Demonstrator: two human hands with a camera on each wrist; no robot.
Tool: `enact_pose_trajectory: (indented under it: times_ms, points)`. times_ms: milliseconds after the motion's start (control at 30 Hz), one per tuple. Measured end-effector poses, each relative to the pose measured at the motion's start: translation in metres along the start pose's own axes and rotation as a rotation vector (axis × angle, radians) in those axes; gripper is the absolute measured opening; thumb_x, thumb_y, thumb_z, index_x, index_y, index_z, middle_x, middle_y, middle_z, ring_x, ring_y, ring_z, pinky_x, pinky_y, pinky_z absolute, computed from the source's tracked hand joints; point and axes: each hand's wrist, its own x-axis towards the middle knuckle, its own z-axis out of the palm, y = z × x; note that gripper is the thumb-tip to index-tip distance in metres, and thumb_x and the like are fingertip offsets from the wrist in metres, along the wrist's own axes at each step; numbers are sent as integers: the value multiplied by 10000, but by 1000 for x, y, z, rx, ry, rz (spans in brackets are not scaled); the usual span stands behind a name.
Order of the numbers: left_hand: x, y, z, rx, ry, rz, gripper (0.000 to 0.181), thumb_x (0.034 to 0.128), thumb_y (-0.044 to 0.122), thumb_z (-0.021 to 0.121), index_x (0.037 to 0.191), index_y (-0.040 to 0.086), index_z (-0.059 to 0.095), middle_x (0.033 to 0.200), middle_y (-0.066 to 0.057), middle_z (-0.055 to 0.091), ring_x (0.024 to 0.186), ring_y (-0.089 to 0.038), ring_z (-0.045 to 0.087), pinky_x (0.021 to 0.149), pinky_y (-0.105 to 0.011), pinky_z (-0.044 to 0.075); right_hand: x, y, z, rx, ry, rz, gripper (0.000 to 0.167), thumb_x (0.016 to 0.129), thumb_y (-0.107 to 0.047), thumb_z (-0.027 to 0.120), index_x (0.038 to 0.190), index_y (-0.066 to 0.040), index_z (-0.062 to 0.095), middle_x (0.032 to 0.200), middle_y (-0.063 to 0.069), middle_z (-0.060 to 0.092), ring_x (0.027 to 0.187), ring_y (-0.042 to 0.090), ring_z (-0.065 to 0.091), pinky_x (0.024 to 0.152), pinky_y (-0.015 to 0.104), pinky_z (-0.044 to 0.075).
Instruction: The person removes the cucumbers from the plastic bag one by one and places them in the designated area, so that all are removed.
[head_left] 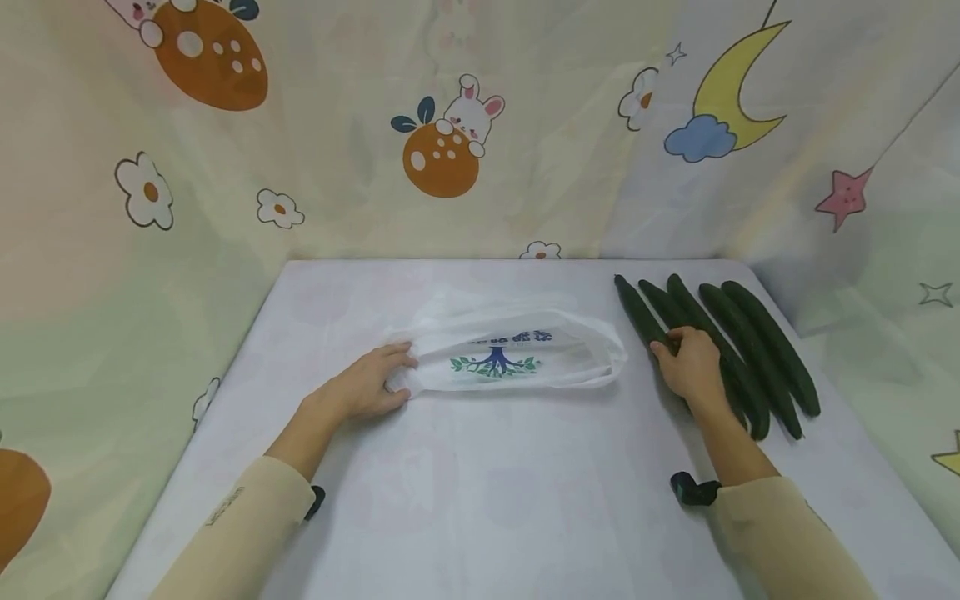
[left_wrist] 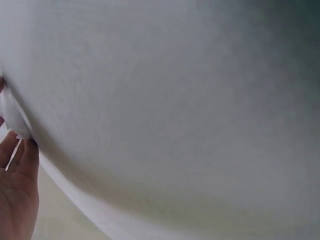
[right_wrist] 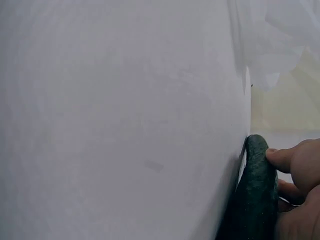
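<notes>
In the head view, a white plastic bag [head_left: 517, 358] with a blue and green tree print lies flat across the table. The left hand [head_left: 375, 379] holds its left end; in the left wrist view, crumpled white plastic [left_wrist: 15, 117] shows between the fingers [left_wrist: 30, 160]. Several long dark green cucumbers lie side by side right of the bag. The right hand [head_left: 693, 367] grips the leftmost cucumber [head_left: 636, 310] around its middle. Thumb and fingers sit on its side in the right wrist view, where one rounded end of the cucumber [right_wrist: 257, 175] shows.
Other cucumbers [head_left: 772, 333] lie close against the right hand, near the right edge of the white table [head_left: 487, 500]. A printed cloth backdrop [head_left: 337, 150] rises behind the table and along both sides. Each wrist wears a black band [head_left: 693, 489].
</notes>
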Motion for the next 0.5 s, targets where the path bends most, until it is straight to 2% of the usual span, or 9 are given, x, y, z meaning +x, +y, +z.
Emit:
enact_pose_trajectory:
  times_ms: [67,233,500]
  points:
    - [2,0,0,3,6,6,446,923,249,691,1338,94,637,1620,-149,394,1495,-386,357,1210,-546,308,0,-1,-1,-11,7,-16,532,1049,-228,571,1362,191,474,1318,420,464,1227,593,445,992,690,424]
    - [3,1,-2,2,-7,-23,439,925,256,696,1331,101,640,1628,-140,384,1505,-378,340,1219,-543,291,1,-5,-1,-10,6,-46,513,1022,-165,586,1368,192,462,1300,403,474,1219,575,451,1007,679,411]
    - [2,1,1,-7,-18,-36,447,931,255,690,1347,104,627,1642,-130,362,1510,-380,329,1220,-549,285,-4,-6,-2,4,-43,-7,568,1008,-198,607,1428,141,431,1367,376,465,1269,550,439,1042,666,406]
